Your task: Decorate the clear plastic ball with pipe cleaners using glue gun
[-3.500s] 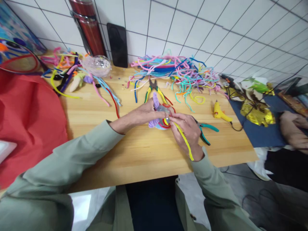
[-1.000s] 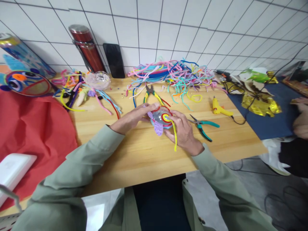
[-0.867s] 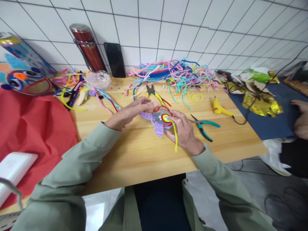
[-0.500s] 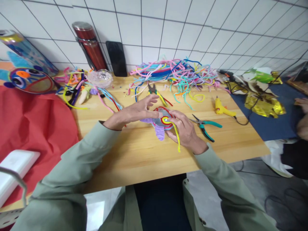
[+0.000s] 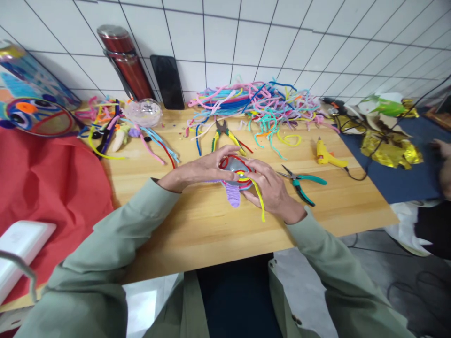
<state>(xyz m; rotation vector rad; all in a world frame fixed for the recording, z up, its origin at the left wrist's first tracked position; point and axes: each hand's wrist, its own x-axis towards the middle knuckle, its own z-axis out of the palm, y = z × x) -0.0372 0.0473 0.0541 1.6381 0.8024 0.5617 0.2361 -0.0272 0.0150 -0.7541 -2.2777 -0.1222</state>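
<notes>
Between my hands is a clear, rounded plastic craft (image 5: 235,165) edged with red pipe cleaner, with a lilac pipe-cleaner flap (image 5: 232,195) sticking out toward me. A yellow pipe cleaner (image 5: 260,202) is coiled with red on its face, its loose end hanging over the table. My right hand (image 5: 269,185) grips the craft's right side, fingertips at the coil. From the left, my left hand (image 5: 207,168) closes round it, thumb near the coil and fingers at the far rim. Just beyond lie yellow-and-green pliers (image 5: 230,136); teal-handled pliers (image 5: 299,180) rest to the right.
A heap of pipe cleaners (image 5: 253,101) lies along the tiled wall. A red flask (image 5: 128,65) and a phone (image 5: 167,82) stand at back left. A yellow glue gun (image 5: 329,157) is at right, red cloth (image 5: 77,173) at left. Another person's hand shows far right.
My left hand has come down from hovering open above the craft, and its fingers now close round the left side. My right hand keeps its hold. The view has shifted slightly.
</notes>
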